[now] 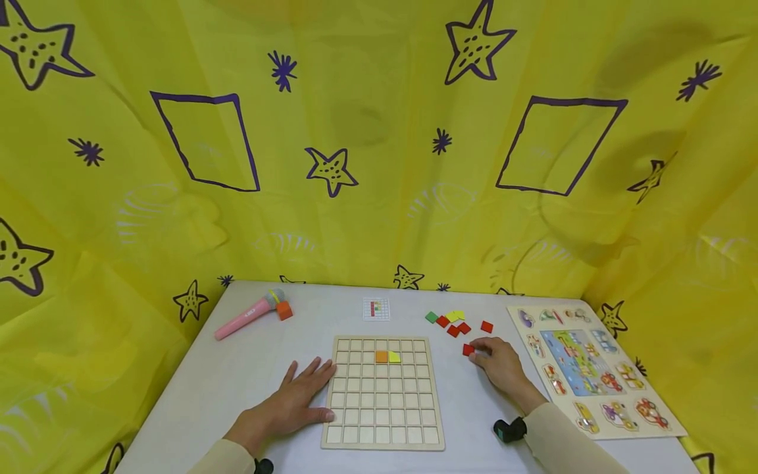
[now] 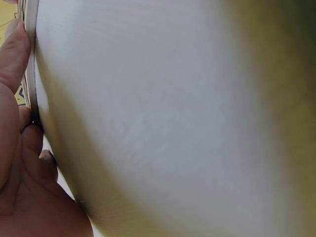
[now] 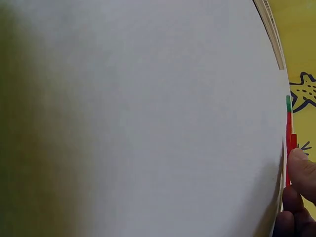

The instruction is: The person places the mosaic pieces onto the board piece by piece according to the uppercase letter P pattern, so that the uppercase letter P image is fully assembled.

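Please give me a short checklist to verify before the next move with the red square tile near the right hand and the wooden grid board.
1. Left hand lies flat beside the wooden grid board, touching its left edge: ok.
2. Right hand fingers touch the red square tile: ok; firm pinch: cannot tell.
3. Free cells on the board beside the orange tile and yellow tile: ok.
4. Small pattern card visible behind the board: ok; its details: cannot tell.
5. Spare loose tiles within view: ok.
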`<state>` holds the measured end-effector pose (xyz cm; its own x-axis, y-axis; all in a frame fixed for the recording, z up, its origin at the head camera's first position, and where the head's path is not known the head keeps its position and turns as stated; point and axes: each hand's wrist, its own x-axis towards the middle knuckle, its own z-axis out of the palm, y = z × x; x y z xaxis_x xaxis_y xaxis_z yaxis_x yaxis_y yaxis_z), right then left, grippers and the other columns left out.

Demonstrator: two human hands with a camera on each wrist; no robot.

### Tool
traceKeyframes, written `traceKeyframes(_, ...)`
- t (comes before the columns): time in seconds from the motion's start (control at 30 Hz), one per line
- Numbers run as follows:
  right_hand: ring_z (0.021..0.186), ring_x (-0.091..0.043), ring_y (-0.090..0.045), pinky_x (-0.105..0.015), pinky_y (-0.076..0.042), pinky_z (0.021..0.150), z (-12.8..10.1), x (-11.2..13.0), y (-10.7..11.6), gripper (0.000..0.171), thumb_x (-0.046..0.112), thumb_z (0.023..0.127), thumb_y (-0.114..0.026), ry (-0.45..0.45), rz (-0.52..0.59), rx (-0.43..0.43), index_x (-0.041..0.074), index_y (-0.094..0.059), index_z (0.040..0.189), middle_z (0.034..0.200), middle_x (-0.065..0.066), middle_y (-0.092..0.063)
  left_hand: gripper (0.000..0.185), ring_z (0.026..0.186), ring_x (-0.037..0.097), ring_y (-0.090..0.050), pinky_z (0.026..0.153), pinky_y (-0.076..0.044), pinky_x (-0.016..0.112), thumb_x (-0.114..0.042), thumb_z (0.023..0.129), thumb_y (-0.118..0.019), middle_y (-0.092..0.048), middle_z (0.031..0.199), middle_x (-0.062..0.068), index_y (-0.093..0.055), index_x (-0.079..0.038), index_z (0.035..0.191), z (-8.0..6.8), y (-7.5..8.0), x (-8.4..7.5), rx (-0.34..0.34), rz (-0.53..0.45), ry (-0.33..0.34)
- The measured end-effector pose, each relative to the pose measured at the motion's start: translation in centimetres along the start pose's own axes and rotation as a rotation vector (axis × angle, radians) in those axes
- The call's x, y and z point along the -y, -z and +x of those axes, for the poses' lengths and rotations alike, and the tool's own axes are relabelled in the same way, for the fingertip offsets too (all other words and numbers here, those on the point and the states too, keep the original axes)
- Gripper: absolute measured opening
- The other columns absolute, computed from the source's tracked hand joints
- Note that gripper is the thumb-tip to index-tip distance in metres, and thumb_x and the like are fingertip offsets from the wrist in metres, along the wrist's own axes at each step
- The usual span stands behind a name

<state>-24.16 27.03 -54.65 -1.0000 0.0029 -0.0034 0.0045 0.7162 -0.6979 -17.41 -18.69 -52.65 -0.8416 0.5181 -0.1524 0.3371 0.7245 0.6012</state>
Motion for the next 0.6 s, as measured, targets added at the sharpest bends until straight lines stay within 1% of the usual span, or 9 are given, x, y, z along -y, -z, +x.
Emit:
traceKeyframes(0.1,0.105,-0.03,-0.063,-0.041,-0.055,0.095,0.1,0.3,0.2,0.024,0.008,0.099,-0.071,-0.012,0.044,-0.003,0.001,-0.072,0.123,0.113,-0.015,-0.072,0.095,0.163,0.042,-0.015,0.126,0.006,0.072,-0.052,0.093,-0.075,-0.03,0.173,0.014,-0.033,-0.006,0.165,-0.1,0.1,-0.1,0.001,0.0,0.002)
traceKeyframes(0.17,0.101,-0.027,-0.062,-0.031,-0.054,0.087,0.0,0.4,0.3,0.026,0.008,0.099,-0.071,-0.035,0.077,-0.017,0.002,-0.072,0.124,0.108,-0.012,-0.073,0.095,0.163,0.042,-0.015,0.126,0.005,0.072,-0.052,0.093,-0.075,-0.03,0.173,0.014,-0.033,-0.005,0.165,-0.1,0.1,-0.2,0.001,-0.001,0.003)
traceKeyframes(0.27,0.1,-0.026,-0.063,-0.022,-0.053,0.08,-0.1,0.7,0.3,0.028,0.01,0.099,-0.073,-0.053,0.109,-0.051,0.002,-0.072,0.127,0.106,-0.012,-0.074,0.095,0.163,0.042,-0.015,0.126,0.005,0.073,-0.052,0.093,-0.075,-0.031,0.173,0.015,-0.034,-0.005,0.165,-0.1,0.0,-0.2,-0.001,0.004,0.005)
traceKeyframes(0.37,0.103,-0.028,-0.062,-0.018,-0.053,0.076,-0.3,1.1,0.3,0.031,0.011,0.099,-0.072,-0.074,0.154,-0.073,0.002,-0.071,0.129,0.11,-0.015,-0.073,0.096,0.163,0.042,-0.015,0.127,0.005,0.072,-0.053,0.093,-0.075,-0.031,0.173,0.014,-0.033,-0.006,0.165,-0.1,0.0,-0.1,0.001,0.007,0.007)
traceKeyframes(0.47,0.105,-0.029,-0.061,-0.016,-0.055,0.074,-0.4,1.5,0.1,0.031,0.009,0.101,-0.071,-0.088,0.205,-0.077,0.002,-0.07,0.13,0.114,-0.016,-0.072,0.095,0.163,0.042,-0.015,0.127,0.006,0.071,-0.053,0.093,-0.075,-0.031,0.173,0.013,-0.033,-0.006,0.165,0.0,0.0,0.0,0.0,0.002,0.004)
traceKeyframes(0.6,0.101,-0.026,-0.063,-0.017,-0.056,0.071,-0.6,2.0,-0.2,0.028,0.004,0.1,-0.07,-0.055,0.24,-0.104,0.002,-0.071,0.128,0.112,-0.017,-0.072,0.095,0.163,0.044,-0.014,0.126,0.007,0.071,-0.052,0.093,-0.074,-0.03,0.173,0.015,-0.033,-0.006,0.165,-0.1,-0.1,0.2,-0.006,-0.01,-0.012)
